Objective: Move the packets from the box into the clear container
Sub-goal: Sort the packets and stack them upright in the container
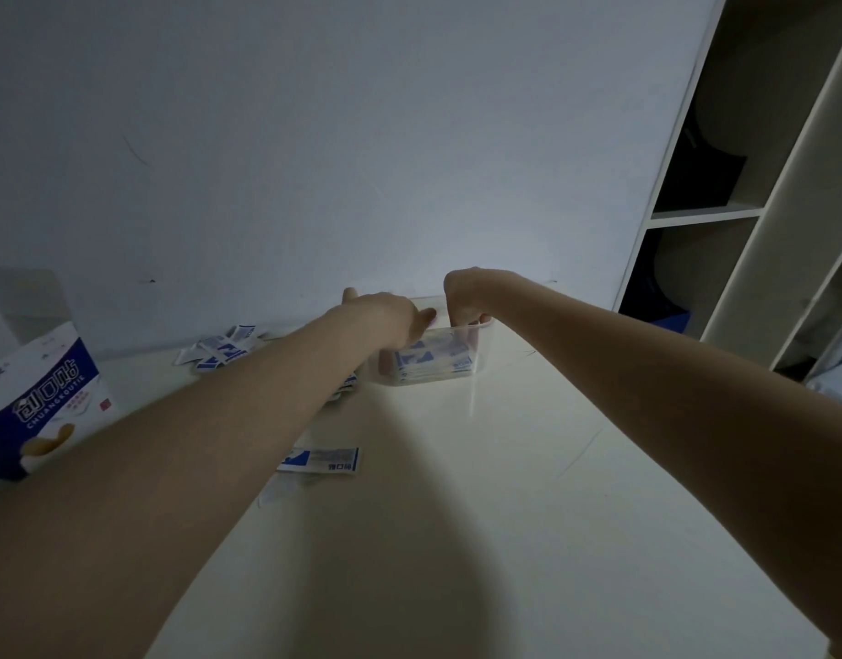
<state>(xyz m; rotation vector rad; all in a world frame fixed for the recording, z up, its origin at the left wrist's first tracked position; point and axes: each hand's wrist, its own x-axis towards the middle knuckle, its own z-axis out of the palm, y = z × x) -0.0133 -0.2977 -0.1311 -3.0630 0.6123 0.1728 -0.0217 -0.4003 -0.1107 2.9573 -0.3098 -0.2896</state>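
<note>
The clear container (476, 347) stands on the white table near the wall, with several blue-and-white packets (433, 363) inside. My left hand (385, 311) rests on its left rim, fingers curled over the edge. Over its back right rim my right hand (464, 297) points its fingers down into the container; whether they hold a packet is hidden. The blue-and-white box (38, 397) stands open at the far left. Loose packets (221, 349) lie in a heap by the wall, and one packet (321, 461) lies alone nearer to me.
A white wall rises right behind the table. A tall open shelf unit (742, 206) stands to the right, with dark items in its compartments. The table's right edge (766, 539) runs diagonally under my right forearm.
</note>
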